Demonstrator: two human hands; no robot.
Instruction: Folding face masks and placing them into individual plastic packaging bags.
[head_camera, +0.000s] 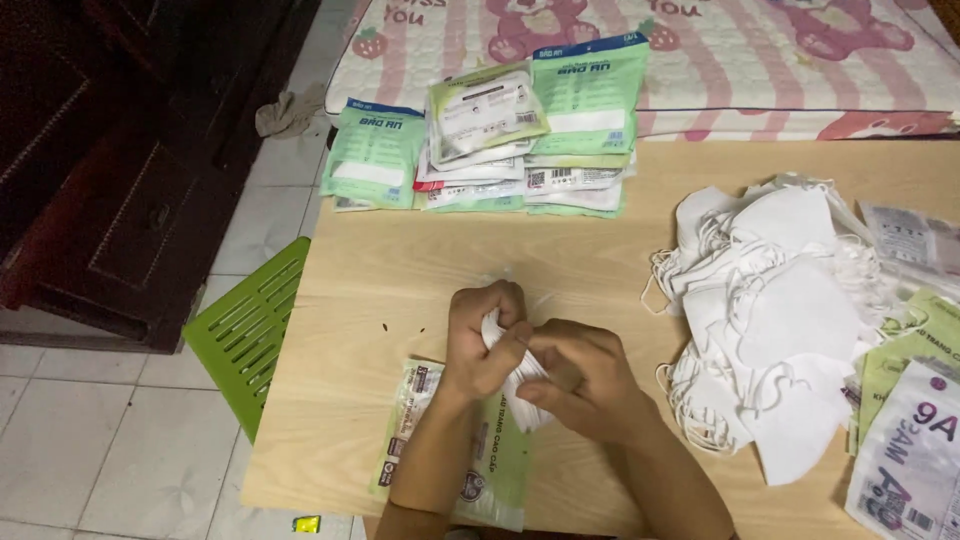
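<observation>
Both my hands meet over the middle of a light wooden table (380, 270). My left hand (480, 335) and my right hand (585, 375) are closed together on a folded white face mask (515, 375), most of which is hidden by my fingers. Under my left forearm lies a flat green-and-clear plastic mask pouch (500, 470). A loose pile of white face masks (770, 320) with ear loops lies to the right of my hands.
Stacks of filled green pouches (500, 135) sit along the table's far edge. More pouches (915, 420) lie at the right edge. A green slatted plastic piece (250, 325) leans at the table's left side. A pink patterned mattress (700, 50) lies beyond; dark wooden furniture (120, 170) stands left.
</observation>
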